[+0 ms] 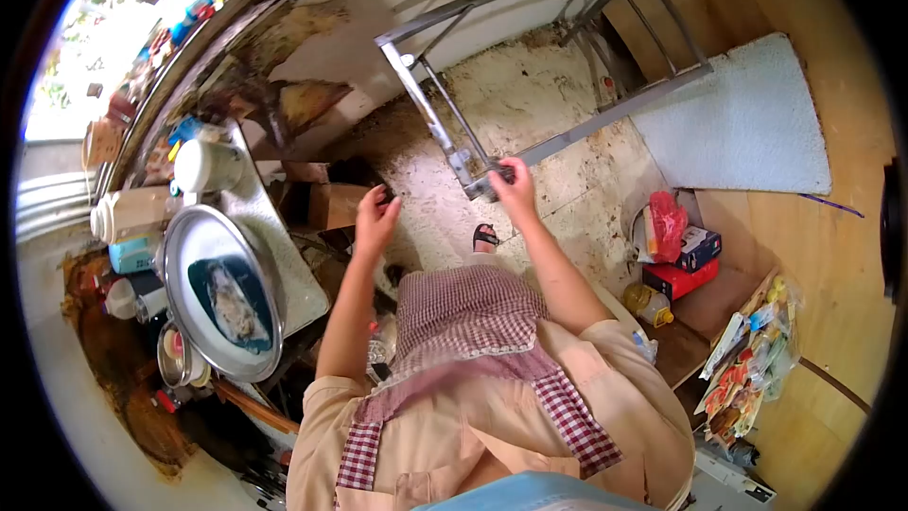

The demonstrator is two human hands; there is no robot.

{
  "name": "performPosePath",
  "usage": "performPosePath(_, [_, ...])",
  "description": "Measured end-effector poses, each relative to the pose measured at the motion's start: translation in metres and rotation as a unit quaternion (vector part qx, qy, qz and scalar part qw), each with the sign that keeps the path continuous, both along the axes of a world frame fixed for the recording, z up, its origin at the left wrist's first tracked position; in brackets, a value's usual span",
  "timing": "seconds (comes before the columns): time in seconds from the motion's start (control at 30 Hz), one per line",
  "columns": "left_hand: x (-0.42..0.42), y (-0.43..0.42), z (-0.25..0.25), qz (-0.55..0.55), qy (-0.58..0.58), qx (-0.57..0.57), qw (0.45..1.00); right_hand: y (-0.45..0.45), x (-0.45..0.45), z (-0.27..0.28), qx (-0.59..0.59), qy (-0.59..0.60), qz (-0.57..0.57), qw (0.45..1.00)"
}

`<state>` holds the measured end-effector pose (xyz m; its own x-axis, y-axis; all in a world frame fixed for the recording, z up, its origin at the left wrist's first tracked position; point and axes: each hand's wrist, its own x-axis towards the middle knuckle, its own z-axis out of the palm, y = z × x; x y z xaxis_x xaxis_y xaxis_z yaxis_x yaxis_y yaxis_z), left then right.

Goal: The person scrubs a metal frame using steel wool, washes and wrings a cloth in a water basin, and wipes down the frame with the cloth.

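Stained flr (544, 95) is showing under metal frame (422, 100), w/ R hand (515, 197) holding small dk item (502, 173) at its nr corner & L hand (375, 220) hovering open nr cardbd box (336, 206).

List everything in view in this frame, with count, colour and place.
Metal frame: one, grey, ahead
Board: one, pale blue, right
Red bag: one, right
Boxes: two, red and dark blue, beside the bag
Bottle: one, yellowish, right
Wrappers: several, multicoloured, far right
Cardboard: brown, left of centre, count unclear
Basin: one, silvery, left
White container: one, beyond the basin
Small clutter: uncountable, mixed, far left
Apron: one, checked maroon-white, worn
Sandal: one, black, worn
Left hand: one, bare, raised
Right hand: one, bare, at the frame's near corner
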<state>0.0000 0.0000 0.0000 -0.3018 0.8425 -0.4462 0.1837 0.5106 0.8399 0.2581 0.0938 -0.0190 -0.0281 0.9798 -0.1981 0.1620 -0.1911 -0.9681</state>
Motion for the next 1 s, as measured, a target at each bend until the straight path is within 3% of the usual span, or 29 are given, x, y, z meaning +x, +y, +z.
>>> performPosePath(0.07, [0.019, 0.002, 0.008, 0.014, 0.059, 0.018, 0.998, -0.037, -0.034, 0.028, 0.128, -0.152, 0.051, 0.979])
performPosePath(0.13, [0.101, 0.082, -0.016, 0.043, 0.117, 0.005, 0.992, 0.003, 0.014, 0.001, 0.204, -0.265, 0.151, 0.93])
performPosePath(0.2, [0.102, 0.092, -0.053, 0.053, 0.063, -0.029, 0.996, 0.0, 0.012, -0.006, 0.236, -0.311, 0.193, 0.9])
performPosePath(0.23, [0.107, 0.105, -0.065, 0.064, 0.029, -0.037, 0.997, 0.017, 0.025, -0.014, 0.125, -0.248, 0.106, 0.955])
performPosePath(0.3, [0.11, 0.102, -0.087, 0.096, -0.138, -0.071, 0.983, 0.047, 0.057, -0.012, -0.062, -0.106, -0.033, 0.992])
performPosePath(0.33, [0.112, 0.102, -0.086, 0.084, -0.14, -0.055, 0.985, 0.065, 0.081, -0.051, -0.023, -0.162, -0.099, 0.982])
performPosePath(0.4, [0.127, 0.093, -0.075, 0.093, -0.181, -0.028, 0.979, 0.094, 0.099, -0.007, 0.169, -0.379, -0.06, 0.908])
performPosePath(0.5, [0.137, 0.083, -0.074, 0.104, -0.27, 0.003, 0.957, 0.094, 0.022, 0.027, 0.169, -0.164, 0.065, 0.97])
performPosePath(0.63, [0.129, 0.07, -0.094, 0.104, -0.295, 0.006, 0.95, 0.053, -0.048, 0.009, 0.149, -0.226, 0.264, 0.926])
performPosePath(0.7, [0.135, 0.079, -0.09, 0.106, -0.275, 0.051, 0.954, 0.056, -0.053, -0.016, 0.204, -0.286, 0.278, 0.894])
performPosePath(0.83, [0.13, 0.079, -0.065, 0.18, -0.387, -0.005, 0.905, 0.127, -0.12, -0.015, 0.249, -0.253, 0.193, 0.915])
performPosePath(0.9, [0.134, 0.079, -0.077, 0.156, -0.339, 0.02, 0.928, 0.157, -0.137, -0.012, 0.275, -0.251, 0.21, 0.904])
performPosePath(1.0, [0.137, 0.073, -0.087, 0.123, -0.295, 0.01, 0.947, 0.12, -0.114, -0.014, 0.229, -0.278, 0.206, 0.91])
